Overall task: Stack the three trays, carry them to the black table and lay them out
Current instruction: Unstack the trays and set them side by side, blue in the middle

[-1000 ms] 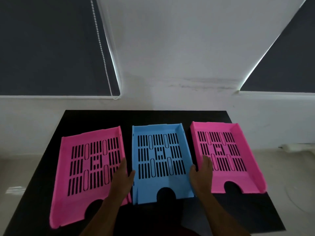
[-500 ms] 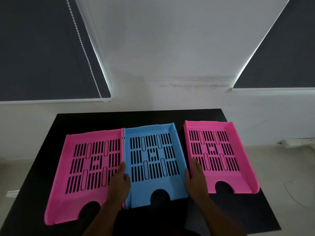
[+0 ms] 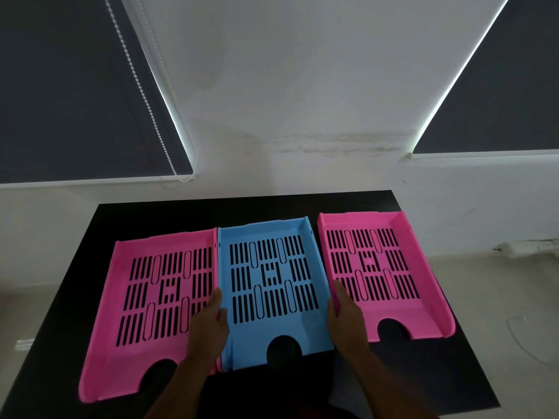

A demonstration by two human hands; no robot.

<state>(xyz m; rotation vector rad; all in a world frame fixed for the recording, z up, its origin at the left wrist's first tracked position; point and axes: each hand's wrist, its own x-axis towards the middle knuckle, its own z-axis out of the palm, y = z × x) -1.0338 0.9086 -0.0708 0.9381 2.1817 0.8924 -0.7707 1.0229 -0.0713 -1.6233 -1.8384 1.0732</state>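
Observation:
Three slotted plastic trays lie side by side on the black table (image 3: 272, 207). A pink tray (image 3: 127, 322) is on the left, a blue tray (image 3: 272, 328) in the middle and another pink tray (image 3: 423, 297) on the right. My left hand (image 3: 208, 328) grips the blue tray's left wall, where it touches the left pink tray. My right hand (image 3: 344, 322) holds the blue tray's right wall, in the narrow gap beside the right pink tray. The blue tray rests flat on the table.
A white wall stands behind the table, with dark roller blinds at the upper left (image 3: 75, 86) and upper right (image 3: 499, 86). A bead cord (image 3: 142, 86) hangs by the left blind. Pale floor lies on both sides of the table.
The blue tray has slid left between my hands until it touches the left pink tray. The gap to the right pink tray has widened slightly.

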